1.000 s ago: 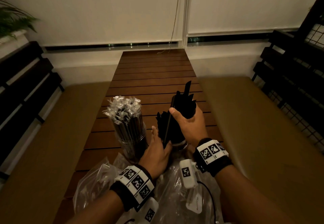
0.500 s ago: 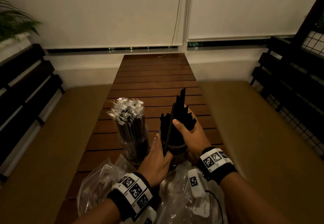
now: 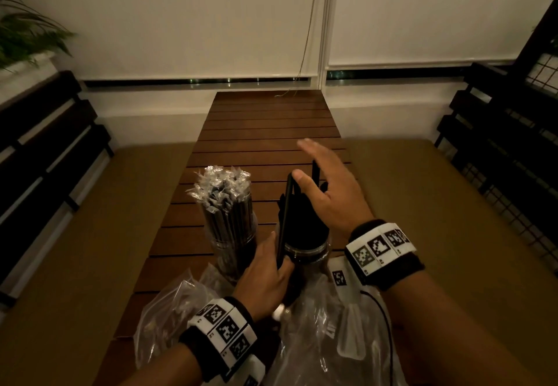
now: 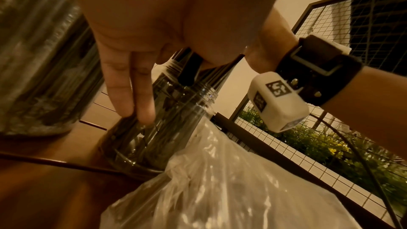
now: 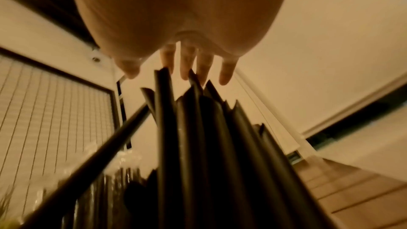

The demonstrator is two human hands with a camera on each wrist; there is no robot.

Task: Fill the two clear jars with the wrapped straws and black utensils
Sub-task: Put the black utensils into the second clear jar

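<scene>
Plastic bags (image 3: 169, 310) crowd near jars, right hand (image 3: 329, 192) over utensils (image 3: 297, 216)

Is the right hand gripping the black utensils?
No, the right hand is spread open with straight fingers above the black utensils.

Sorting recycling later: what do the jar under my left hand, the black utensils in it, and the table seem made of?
Jar: clear plastic, probably; thin see-through wall, moulded screw threads. Black utensils: likely plastic; smooth, slightly glossy. Table: reddish-brown wooden slats, faint sheen.
</scene>
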